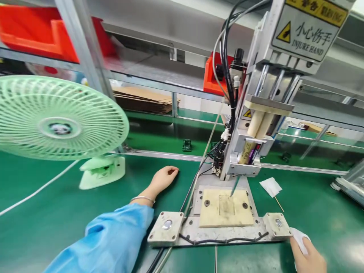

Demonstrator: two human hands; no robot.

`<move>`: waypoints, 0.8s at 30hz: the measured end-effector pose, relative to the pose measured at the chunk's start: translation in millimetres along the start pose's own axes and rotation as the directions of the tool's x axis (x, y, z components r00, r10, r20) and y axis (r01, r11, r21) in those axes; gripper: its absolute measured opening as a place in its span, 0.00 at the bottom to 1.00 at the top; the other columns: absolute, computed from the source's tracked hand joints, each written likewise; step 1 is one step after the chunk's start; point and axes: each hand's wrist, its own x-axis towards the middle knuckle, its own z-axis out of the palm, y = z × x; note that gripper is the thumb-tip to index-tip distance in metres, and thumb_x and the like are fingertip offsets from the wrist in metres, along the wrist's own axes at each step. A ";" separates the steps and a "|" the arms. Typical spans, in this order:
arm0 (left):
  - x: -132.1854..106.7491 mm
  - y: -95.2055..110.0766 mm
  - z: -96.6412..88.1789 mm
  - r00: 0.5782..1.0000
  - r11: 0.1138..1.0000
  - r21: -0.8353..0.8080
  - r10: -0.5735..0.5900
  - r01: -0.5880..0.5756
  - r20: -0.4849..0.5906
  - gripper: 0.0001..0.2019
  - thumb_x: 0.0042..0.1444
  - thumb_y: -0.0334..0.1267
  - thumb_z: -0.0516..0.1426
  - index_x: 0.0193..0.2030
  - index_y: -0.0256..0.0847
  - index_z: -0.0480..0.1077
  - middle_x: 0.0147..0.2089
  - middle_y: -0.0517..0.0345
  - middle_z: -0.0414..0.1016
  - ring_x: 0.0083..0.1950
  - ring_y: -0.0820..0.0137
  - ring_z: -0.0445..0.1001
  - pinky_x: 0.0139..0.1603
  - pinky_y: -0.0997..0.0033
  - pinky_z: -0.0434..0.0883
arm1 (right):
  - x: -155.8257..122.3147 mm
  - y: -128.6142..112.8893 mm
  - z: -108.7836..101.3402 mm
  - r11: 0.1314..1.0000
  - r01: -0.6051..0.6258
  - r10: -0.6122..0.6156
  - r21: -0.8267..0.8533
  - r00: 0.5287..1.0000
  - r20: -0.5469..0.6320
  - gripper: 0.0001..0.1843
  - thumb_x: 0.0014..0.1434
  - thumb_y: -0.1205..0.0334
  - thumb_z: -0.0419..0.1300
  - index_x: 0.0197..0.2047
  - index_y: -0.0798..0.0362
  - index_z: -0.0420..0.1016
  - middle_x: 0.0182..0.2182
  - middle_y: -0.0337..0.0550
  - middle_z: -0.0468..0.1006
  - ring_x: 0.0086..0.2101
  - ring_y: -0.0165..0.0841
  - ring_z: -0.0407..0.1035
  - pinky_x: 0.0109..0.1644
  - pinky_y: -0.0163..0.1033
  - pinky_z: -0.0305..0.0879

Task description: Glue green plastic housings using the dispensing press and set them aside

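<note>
My left hand (163, 180) rests on the green tabletop, left of a press-like dispensing machine (256, 94). Its fingers are curled in, and whatever may be inside them is hidden. At the lower right my right hand (309, 259) grips a white wipe (300, 239) beside the machine's right push button (278, 223). The left push button (167, 225) sits near my left forearm. Between the buttons lies a cream fixture block (226, 208) with a shallow square recess. A thin needle (234, 186) points down above the block.
A light green fan (59, 117) stands at the left. A folded white wipe (270, 187) and a thin wooden stick (279, 204) lie right of the machine. Small circuit boards (187, 145) are behind the rail. Red bins (31, 34) and a cardboard stack (145, 99) are farther back.
</note>
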 end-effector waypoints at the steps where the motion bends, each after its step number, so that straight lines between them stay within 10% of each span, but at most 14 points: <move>1: 1.0 -0.7 0.0 1.000 1.000 -0.006 -0.003 0.003 -0.003 0.14 0.56 0.45 0.57 0.40 0.37 0.76 0.41 0.51 0.81 0.43 0.62 0.79 0.49 0.63 0.73 | -1.5 -1.0 2.2 0.999 -0.003 0.003 0.032 1.000 0.008 0.19 0.57 0.42 0.50 0.26 0.47 0.64 0.22 0.41 0.69 0.23 0.38 0.63 0.28 0.38 0.59; 13: 7.7 -8.2 0.5 0.999 1.000 -0.028 -0.005 0.004 -0.032 0.17 0.48 0.49 0.55 0.36 0.40 0.77 0.38 0.52 0.82 0.41 0.58 0.80 0.42 0.66 0.74 | 24.9 -11.4 -5.7 0.896 -0.281 0.249 0.344 0.959 0.135 0.26 0.39 0.35 0.63 0.28 0.52 0.73 0.30 0.46 0.75 0.33 0.43 0.68 0.34 0.40 0.64; 24: 9.3 -15.7 4.2 1.000 1.000 -0.021 0.012 -0.013 -0.017 0.17 0.51 0.48 0.54 0.38 0.40 0.77 0.39 0.53 0.82 0.42 0.59 0.79 0.44 0.66 0.73 | 33.4 -28.2 18.0 0.797 -0.281 0.232 0.535 0.960 0.157 0.26 0.37 0.39 0.65 0.29 0.55 0.74 0.30 0.47 0.77 0.32 0.44 0.70 0.32 0.39 0.67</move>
